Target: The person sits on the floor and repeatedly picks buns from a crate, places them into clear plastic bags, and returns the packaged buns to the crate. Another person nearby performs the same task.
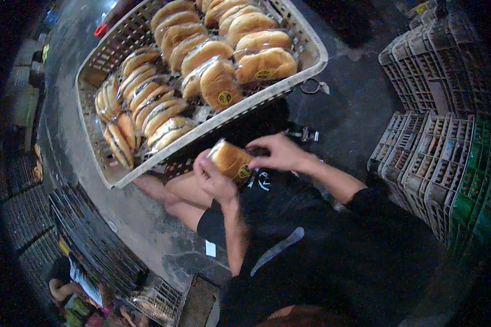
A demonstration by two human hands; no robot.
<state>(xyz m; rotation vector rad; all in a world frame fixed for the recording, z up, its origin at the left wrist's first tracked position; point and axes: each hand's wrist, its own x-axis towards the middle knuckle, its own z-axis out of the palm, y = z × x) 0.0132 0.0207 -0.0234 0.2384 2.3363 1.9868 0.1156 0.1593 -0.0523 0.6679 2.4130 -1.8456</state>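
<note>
A golden bread bun (230, 158) in a clear plastic wrapper with a yellow and black label is held above my lap. My left hand (216, 180) grips the bun's left side, fingers wrapped round its edge. On the other side, my right hand (276, 153) has thumb and fingertips at the wrapper's right end, beside the label. Just beyond my hands sits a pale plastic crate (212, 127) with slotted walls. Rows of wrapped buns (266, 65) stand in it, and dark-filled wrapped buns (157, 106) lean together in its left part.
Stacked plastic crates (425, 143) rise at the right, with a green crate (470, 196) at the end. Dark slatted racks (94, 233) lie at the lower left, near another person (77, 286). A white paper piece (210, 248) lies on the concrete floor (147, 229).
</note>
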